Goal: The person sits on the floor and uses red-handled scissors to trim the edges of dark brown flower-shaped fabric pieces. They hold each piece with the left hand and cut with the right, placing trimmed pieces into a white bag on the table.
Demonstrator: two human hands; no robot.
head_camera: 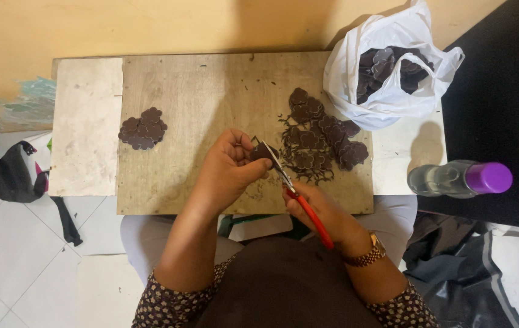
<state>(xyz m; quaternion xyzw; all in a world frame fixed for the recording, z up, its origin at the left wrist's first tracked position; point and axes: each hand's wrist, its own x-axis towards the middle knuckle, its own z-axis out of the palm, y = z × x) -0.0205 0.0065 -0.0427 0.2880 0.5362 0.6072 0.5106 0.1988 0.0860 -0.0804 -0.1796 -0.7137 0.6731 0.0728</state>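
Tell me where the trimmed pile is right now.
The small pile lies on the left of the wooden board, apart from the left hand and the bigger heap.

You are looking down through 1 head camera in soft, even indoor light, fairly bright and a little warm. Your own shadow falls ahead of you as a dim patch on the yellow wall (271,24). The white plastic bag (387,67) is the brightest area, close to blown out, and it throws a soft shadow onto the board (211,91). The clear bottle (447,179) carries small glints. Focus is reasonably sharp at the centre; straight edges bow slightly toward the frame borders, and the dark cloth at right loses detail.
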